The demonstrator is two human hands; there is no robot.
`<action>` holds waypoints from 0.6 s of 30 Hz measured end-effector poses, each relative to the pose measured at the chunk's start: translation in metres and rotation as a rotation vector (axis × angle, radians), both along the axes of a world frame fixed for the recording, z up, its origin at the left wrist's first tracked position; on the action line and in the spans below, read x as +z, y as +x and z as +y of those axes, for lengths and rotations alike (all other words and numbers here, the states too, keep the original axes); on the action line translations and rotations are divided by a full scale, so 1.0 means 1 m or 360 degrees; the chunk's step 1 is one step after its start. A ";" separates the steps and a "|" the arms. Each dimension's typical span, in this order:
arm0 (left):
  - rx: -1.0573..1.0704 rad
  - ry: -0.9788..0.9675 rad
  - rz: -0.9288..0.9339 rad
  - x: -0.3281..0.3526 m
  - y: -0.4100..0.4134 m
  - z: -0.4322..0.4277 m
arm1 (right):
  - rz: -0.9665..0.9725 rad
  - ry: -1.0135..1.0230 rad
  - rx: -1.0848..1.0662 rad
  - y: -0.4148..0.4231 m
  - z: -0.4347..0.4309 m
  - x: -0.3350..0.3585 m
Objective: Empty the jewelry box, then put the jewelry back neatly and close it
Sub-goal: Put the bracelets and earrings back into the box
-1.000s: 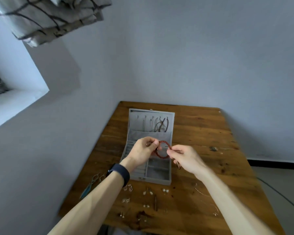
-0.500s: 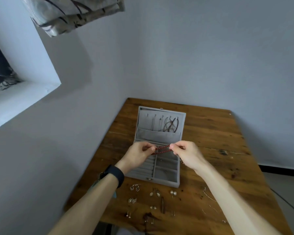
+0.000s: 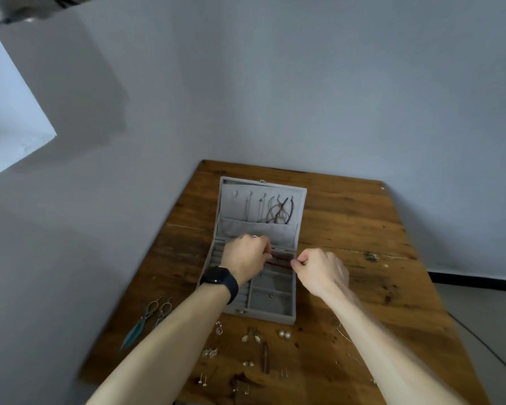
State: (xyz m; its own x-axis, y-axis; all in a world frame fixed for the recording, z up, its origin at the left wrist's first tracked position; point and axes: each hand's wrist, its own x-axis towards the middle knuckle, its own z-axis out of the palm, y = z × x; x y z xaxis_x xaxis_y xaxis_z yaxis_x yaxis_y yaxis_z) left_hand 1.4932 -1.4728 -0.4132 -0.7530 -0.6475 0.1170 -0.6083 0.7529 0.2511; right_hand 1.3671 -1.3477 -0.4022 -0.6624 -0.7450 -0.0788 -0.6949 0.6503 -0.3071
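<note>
While a pair of pearl studs (image 3: 284, 334), two long teal drop earrings (image 3: 146, 320) and other small pieces lie loose on the near part of the wooden worktop (image 3: 362, 229), an open grey jewelry box (image 3: 272, 312) sits just beyond them. Over its tray, both hands hold a red beaded bracelet (image 3: 279, 260), pulled into a flat double line between them. The left hand (image 3: 246, 258), with a dark watch (image 3: 219, 280) on its wrist, pinches one end with curled fingers. The right hand (image 3: 319, 270) pinches the other end. The bracelet is at the far right compartment, but I cannot tell whether it is above it or in it. It looks light, limp and probably stretchy. Its smooth beads could slip, so pinching it at both ends suits it. Farther back, the opened lid (image 3: 231, 194) carries hanging necklaces (image 3: 279, 211).
</note>
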 end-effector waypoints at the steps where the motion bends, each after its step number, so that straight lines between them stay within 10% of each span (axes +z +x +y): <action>1: -0.0020 -0.0066 -0.0037 -0.003 -0.003 -0.001 | 0.0033 -0.0008 0.0023 0.000 -0.002 0.000; 13: -0.0158 -0.0521 -0.0391 -0.011 -0.009 0.005 | 0.0135 0.0003 0.0152 0.008 -0.010 -0.003; 18: -0.0060 -0.0188 -0.0103 -0.004 0.001 0.011 | -0.0068 -0.0131 0.0074 -0.002 -0.006 0.000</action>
State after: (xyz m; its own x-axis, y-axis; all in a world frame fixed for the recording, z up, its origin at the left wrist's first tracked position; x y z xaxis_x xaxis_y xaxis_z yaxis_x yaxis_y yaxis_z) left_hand 1.4944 -1.4623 -0.4170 -0.7850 -0.6032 0.1413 -0.5911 0.7976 0.1203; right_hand 1.3650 -1.3534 -0.4025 -0.6242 -0.7801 -0.0433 -0.7089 0.5888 -0.3882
